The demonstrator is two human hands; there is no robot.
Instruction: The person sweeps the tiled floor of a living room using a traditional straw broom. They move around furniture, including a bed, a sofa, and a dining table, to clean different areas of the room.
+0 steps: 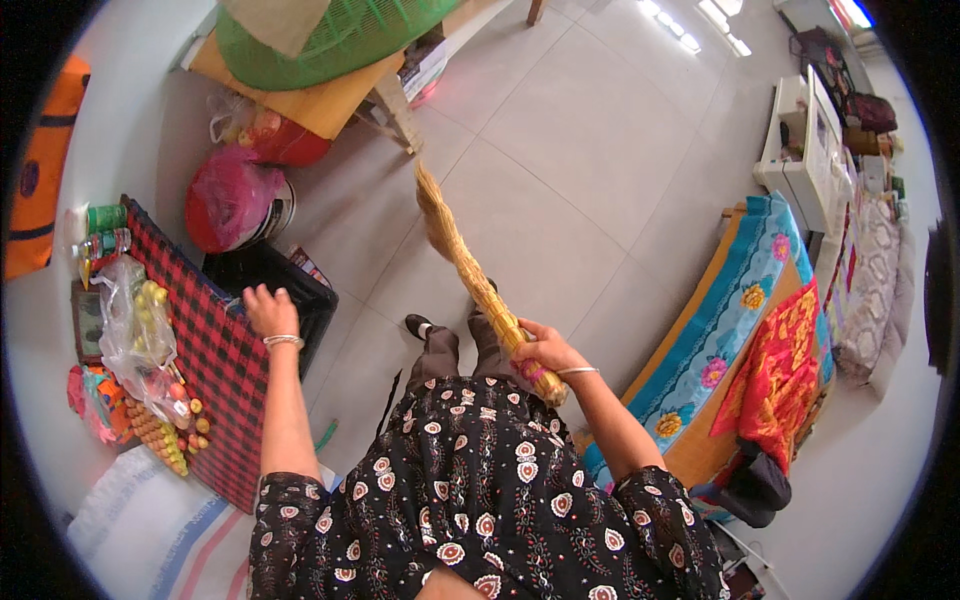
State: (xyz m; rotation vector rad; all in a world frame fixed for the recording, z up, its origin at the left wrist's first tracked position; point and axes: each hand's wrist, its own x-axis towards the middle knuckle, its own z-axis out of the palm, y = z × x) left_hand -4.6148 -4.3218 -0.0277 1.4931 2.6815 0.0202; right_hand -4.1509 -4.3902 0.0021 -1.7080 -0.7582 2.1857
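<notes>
A straw broom (484,289) slants away from me, its bound handle low at my waist and its bristle end towards the table leg. My right hand (547,347) is closed around the broom's bound handle near its butt end. My left hand (271,309) is raised, holding nothing that I can see, its fingers apart over the edge of the red and black checked cloth (217,360). Beneath and beyond that hand is a black open container (319,300). Whether the hand touches the cloth's edge cannot be told.
A wooden table (341,94) with a green mesh cover (300,52) stands ahead on the left. Below it are red bags and a bucket (281,210). Fruit and an egg tray (154,435) lie on the checked cloth. On the right stands a cloth-draped piece of furniture (682,390), near a white cabinet (806,157).
</notes>
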